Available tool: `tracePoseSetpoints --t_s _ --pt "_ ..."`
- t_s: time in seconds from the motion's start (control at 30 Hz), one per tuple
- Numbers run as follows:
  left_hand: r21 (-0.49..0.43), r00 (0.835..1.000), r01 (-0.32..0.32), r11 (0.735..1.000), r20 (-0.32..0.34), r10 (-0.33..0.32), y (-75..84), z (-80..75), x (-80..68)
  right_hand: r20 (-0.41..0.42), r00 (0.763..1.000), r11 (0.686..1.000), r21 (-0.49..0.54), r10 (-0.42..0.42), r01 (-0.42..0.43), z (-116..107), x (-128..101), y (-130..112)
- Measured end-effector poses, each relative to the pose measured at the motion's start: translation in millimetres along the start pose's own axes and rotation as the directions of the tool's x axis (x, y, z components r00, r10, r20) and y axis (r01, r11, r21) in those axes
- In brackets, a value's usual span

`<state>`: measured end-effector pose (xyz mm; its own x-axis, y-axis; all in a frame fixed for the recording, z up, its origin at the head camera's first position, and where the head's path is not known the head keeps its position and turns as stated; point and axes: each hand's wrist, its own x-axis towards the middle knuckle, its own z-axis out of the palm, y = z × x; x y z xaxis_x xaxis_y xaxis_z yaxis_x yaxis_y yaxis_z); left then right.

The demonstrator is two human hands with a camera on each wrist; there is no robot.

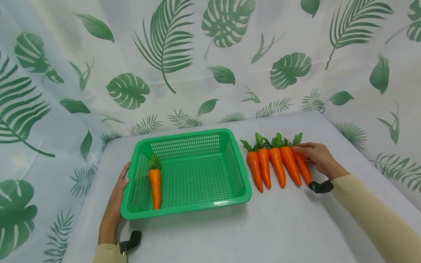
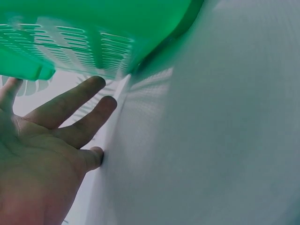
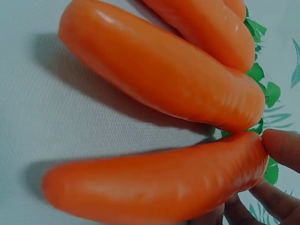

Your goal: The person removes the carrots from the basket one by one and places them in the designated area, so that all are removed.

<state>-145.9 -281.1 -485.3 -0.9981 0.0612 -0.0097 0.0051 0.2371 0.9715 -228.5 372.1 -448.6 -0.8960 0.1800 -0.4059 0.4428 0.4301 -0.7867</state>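
1. No words, brand names, numbers or signs can be read in any of the three views.
2. The backdrop cloth (image 1: 210, 54) bears only a printed pattern of green leaves, with no lettering.
3. The green basket (image 1: 184, 213) shows no label or marking.

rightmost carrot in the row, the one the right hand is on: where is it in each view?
Head: the orange plastic carrot with green leaves lies at the right end of the row, under the right hand.
Left wrist: not in view.
Right wrist: lowest carrot, fingertips at its leafy end.
Shared landmark: the neighbouring orange carrot.
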Motion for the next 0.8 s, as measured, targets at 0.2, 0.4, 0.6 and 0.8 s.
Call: tracePoseSetpoints --t_s 0.2,0.4,0.6,0.8 --pt "-0.003 1.000 -0.015 1.000 -0.005 0.015 1.0 1.3 -0.6 -0.003 1.000 1.000 0.004 0.001 -0.001 -0.7 0.1 -0.4" --pt "-0.040 0.999 -0.041 0.998 0.008 0.041 -0.6 -0.8 -0.3 -0.018 1.000 1.000 0.026 -0.007 0.008 -2.4 -3.0 -0.6" --pt "-0.031 1.000 -0.030 0.999 0.006 0.031 0.4 -1.1 -0.3 -0.030 0.999 0.999 0.034 -0.023 0.024 -8.4 -6.1 -4.2" --pt "-0.022 1.000 -0.024 0.999 0.007 0.024 2.4 -0.7 0.1 -0.032 0.999 0.998 0.063 0.008 -0.006 -14.8 -8.5 -5.0"
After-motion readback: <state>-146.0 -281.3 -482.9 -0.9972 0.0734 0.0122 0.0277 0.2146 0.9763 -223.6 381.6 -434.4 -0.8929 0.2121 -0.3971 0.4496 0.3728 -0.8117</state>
